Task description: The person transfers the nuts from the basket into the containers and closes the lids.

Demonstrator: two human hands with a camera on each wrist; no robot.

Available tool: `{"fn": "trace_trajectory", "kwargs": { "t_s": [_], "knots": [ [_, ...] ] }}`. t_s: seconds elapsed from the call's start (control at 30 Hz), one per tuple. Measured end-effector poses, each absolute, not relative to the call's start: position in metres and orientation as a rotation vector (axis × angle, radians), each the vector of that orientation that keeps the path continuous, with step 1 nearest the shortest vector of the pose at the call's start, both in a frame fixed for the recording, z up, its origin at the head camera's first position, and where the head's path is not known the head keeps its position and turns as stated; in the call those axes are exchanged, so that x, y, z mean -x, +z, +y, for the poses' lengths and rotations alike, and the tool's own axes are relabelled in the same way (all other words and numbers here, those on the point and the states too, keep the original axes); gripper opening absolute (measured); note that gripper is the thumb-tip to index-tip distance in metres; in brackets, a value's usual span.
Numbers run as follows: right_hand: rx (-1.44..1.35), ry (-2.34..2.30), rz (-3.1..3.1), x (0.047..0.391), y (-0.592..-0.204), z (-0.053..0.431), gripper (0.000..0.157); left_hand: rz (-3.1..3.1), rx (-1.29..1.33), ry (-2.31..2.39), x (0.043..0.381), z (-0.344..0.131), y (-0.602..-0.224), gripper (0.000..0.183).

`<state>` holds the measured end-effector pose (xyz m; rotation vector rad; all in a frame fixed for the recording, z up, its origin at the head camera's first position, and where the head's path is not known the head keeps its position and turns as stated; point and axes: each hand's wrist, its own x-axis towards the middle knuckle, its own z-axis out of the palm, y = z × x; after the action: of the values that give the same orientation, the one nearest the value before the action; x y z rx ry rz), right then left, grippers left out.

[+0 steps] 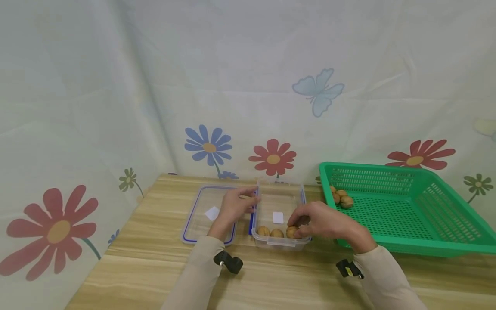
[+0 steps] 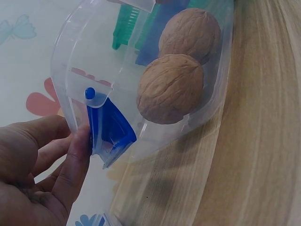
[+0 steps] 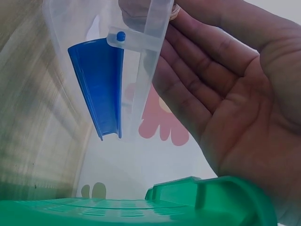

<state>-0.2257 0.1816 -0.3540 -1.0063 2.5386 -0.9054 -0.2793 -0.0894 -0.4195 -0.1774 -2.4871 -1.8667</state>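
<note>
A clear plastic food container [image 1: 280,243] with blue side clips [image 2: 109,128] stands on the table, a white label inside. My left hand [image 1: 237,203] grips its left rim, thumb beside the hanging clip. Along the container's near side sit two walnuts [image 2: 171,87], close together. At the near right corner my right hand [image 1: 320,220] reaches over the rim and pinches another walnut [image 1: 292,233] between thumb and fingers. The right wrist view shows that walnut [image 3: 136,14] only partly, behind the container wall.
Left of the container, a clear lid [image 1: 201,221] with a blue seal lies flat on the wooden table [image 1: 147,258]. A green slotted basket [image 1: 410,246] stands on the right, with several walnuts [image 1: 346,201] in its left corner. A flower-printed curtain [image 1: 240,94] hangs behind.
</note>
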Motion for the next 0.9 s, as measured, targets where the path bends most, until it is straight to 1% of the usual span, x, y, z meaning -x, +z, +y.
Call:
{"fn": "trace_trajectory", "kwargs": {
  "t_s": [0.47,0.9],
  "knots": [
    [1.030,-0.812,2.587,0.2256,-0.3570,0.1776,0.013,-2.475,0.193,-1.887,0.2810,-0.0897,-0.4225,0.039],
    [1.018,-0.878,2.538,0.2252,-0.3527,0.1843,0.015,-2.483,0.188,-1.895,0.2811,-0.0904,-0.4235,0.040]
  ]
}}
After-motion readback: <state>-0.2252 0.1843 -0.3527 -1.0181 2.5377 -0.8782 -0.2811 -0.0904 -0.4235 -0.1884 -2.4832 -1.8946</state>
